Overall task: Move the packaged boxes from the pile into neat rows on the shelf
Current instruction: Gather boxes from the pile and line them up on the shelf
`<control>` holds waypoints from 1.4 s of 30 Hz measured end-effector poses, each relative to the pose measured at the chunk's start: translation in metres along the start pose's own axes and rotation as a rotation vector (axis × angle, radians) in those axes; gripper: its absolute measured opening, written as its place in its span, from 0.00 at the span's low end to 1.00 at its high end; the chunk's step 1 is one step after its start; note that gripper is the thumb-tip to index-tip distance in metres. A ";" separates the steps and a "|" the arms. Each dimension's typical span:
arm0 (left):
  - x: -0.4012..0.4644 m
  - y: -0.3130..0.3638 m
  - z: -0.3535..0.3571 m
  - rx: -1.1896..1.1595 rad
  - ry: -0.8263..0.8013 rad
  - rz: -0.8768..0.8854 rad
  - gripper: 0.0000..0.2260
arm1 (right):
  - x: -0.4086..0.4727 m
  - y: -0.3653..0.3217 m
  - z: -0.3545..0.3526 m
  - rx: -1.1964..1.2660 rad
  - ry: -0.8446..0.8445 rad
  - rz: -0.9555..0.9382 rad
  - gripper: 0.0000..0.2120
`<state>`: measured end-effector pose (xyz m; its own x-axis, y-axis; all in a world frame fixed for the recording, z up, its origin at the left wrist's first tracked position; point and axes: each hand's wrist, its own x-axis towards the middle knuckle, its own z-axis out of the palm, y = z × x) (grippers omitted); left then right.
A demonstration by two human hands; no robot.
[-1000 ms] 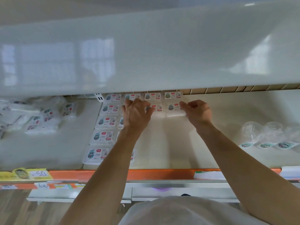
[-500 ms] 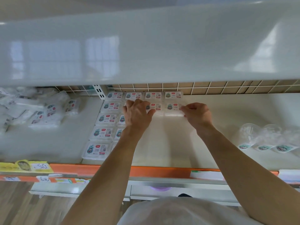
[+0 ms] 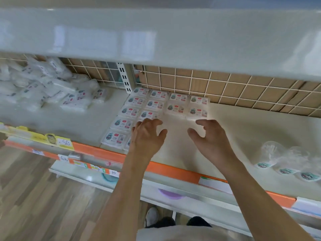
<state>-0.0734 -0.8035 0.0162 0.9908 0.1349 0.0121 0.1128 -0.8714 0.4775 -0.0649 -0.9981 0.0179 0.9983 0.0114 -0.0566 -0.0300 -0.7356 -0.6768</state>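
- Fingers (image 3: 157,121) of left hand (image 3: 147,136) spread wide and lightly bent, holding nothing, tips just over the near edge of the arranged boxes.
- Fingers (image 3: 202,122) of right hand (image 3: 211,138) likewise spread and loosely curled, empty, thumb pointing toward the left hand, tips just short of the nearest box.
- Bare forearms reaching up from the bottom edge across the orange front strip (image 3: 173,168) of the shelf.
- Small white plastic-wrapped boxes with teal and red labels (image 3: 154,104) lying flat in neat rows on the pale cream shelf surface (image 3: 243,126), packed edge to edge from the back wire grid toward the front; left columns longer, right two columns only two boxes deep.
- Loose pile of the same wrapped white packages (image 3: 43,87) heaped on the shelf's left section, well apart from the rows.
- White wire grid backing (image 3: 225,87) over brown cardboard behind the rows.
- Clear plastic cups with teal-printed lids (image 3: 284,162) lying on their sides at far right.
- Yellow price tag (image 3: 52,139) on the left front edge.
- Glossy white upper shelf (image 3: 156,35) overhanging everything.
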 end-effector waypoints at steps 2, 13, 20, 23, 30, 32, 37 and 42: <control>-0.020 -0.010 -0.005 -0.015 0.031 -0.030 0.17 | -0.008 -0.009 0.001 -0.053 -0.089 -0.059 0.25; -0.087 -0.101 -0.073 -0.076 0.129 -0.245 0.18 | -0.032 -0.104 0.055 -0.233 -0.371 -0.478 0.24; -0.101 -0.207 -0.141 -0.037 0.201 -0.311 0.19 | -0.044 -0.199 0.146 -0.202 -0.410 -0.599 0.25; -0.104 -0.256 -0.172 -0.016 0.207 -0.327 0.18 | -0.054 -0.242 0.193 -0.160 -0.407 -0.625 0.23; -0.115 -0.352 -0.229 -0.008 0.250 -0.396 0.20 | -0.065 -0.324 0.272 -0.130 -0.447 -0.653 0.25; -0.117 -0.375 -0.238 -0.001 0.249 -0.424 0.20 | -0.061 -0.343 0.291 -0.138 -0.460 -0.671 0.25; -0.114 -0.429 -0.254 -0.039 0.293 -0.474 0.20 | -0.045 -0.389 0.339 -0.136 -0.483 -0.713 0.24; -0.100 -0.484 -0.268 -0.051 0.289 -0.525 0.20 | -0.021 -0.436 0.395 -0.089 -0.498 -0.732 0.19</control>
<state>-0.2468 -0.2687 0.0188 0.7425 0.6699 -0.0019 0.5704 -0.6307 0.5261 -0.0922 -0.4103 0.0244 0.6278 0.7773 0.0409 0.6316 -0.4780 -0.6104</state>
